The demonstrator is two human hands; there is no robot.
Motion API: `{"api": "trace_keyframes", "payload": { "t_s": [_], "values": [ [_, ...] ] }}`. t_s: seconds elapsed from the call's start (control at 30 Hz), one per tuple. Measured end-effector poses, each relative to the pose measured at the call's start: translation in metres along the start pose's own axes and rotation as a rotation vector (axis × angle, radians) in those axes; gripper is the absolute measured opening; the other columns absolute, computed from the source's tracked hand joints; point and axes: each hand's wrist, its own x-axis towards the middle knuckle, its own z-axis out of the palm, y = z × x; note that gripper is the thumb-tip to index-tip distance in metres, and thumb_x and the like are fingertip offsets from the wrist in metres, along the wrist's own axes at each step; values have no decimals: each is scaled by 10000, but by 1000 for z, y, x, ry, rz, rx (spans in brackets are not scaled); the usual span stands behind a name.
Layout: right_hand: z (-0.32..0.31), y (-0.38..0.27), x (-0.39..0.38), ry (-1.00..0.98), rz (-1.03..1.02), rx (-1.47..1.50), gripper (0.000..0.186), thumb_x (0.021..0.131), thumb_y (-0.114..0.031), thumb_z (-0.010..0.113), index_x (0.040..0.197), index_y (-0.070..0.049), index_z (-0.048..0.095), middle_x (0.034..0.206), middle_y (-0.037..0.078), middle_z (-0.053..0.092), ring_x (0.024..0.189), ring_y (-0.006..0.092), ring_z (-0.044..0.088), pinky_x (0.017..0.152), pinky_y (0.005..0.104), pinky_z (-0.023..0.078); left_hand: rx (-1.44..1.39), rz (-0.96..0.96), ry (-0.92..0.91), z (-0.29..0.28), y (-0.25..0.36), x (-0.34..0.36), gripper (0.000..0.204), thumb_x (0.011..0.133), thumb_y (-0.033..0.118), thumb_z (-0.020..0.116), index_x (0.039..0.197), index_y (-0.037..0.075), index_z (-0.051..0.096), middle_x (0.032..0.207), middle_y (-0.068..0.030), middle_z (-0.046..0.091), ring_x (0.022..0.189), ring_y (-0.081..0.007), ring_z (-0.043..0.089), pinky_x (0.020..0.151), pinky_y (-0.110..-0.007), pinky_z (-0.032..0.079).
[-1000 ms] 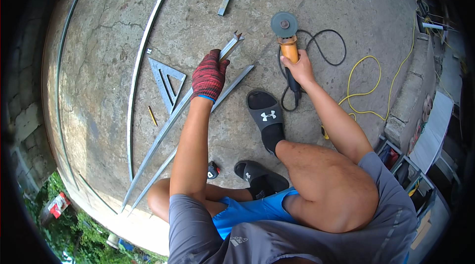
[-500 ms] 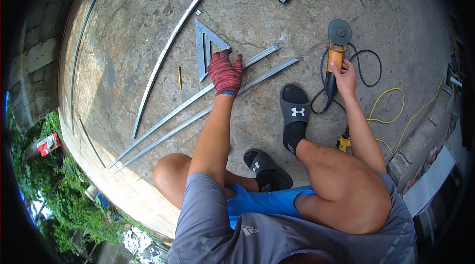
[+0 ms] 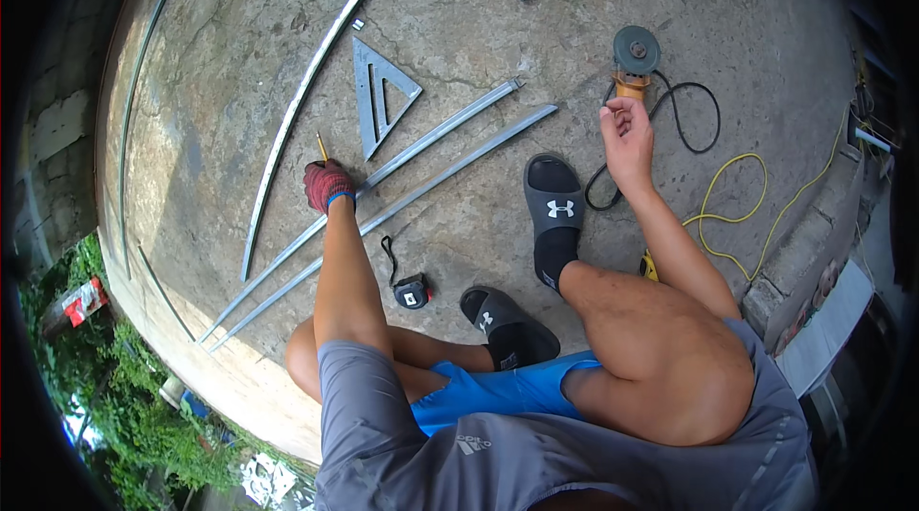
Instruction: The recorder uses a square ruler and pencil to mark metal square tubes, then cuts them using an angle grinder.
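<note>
In the head view, our left gloved hand (image 3: pixel 329 186) appears narrowed on the near end of the pencil (image 3: pixel 322 145), whose far end sticks out ahead of the grip. The step in hand looks like picking it up; the next move calls for lifting it clear of the metal tube (image 3: pixel 440 133) crossing under the wrist. Beyond the grip, to its right, lies the triangular square (image 3: pixel 366 109). Our right hand (image 3: pixel 628 140) is loosely half-curled over the angle grinder (image 3: pixel 635 61), clasping nothing we can see; whether it touches, we cannot tell. Half a second ago the glove was beside the square, the pencil lay uncovered, and our right hand held the grinder.
</note>
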Motion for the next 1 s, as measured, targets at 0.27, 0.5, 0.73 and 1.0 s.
{"api": "trace_keyframes", "payload": {
  "t_s": [0.27,0.5,0.73,1.0],
  "values": [
    [73,-49,-20,-508,-107,159,304,1048,-252,635,1189,16,667,1045,141,702,856,277,677,802,392,548,-785,937,-295,-15,124,-179,205,994,171,715,1103,2,671,910,-154,723,830,-261,694,810,-389,558],
    [66,-35,-6,-578,84,-60,370,1084,-314,565,986,13,706,800,183,721,768,358,712,724,451,540,-574,845,-580,-4,119,-232,325,912,202,799,1172,41,689,1107,-180,713,1041,-322,690,936,-426,541],
    [73,-20,19,-563,-26,-521,347,1068,-334,574,1036,-30,739,881,232,739,894,453,712,807,555,541,-66,913,-87,18,109,-167,469,827,295,840,1247,144,696,1248,-147,647,1176,-350,599,1012,-493,473],
    [82,-25,25,-471,138,-510,360,1050,-374,599,1032,-61,777,945,236,746,965,469,703,856,563,541,38,957,-232,19,112,-144,330,885,264,773,1176,131,692,1221,-138,652,1128,-368,633,963,-513,489]
  ]
}}
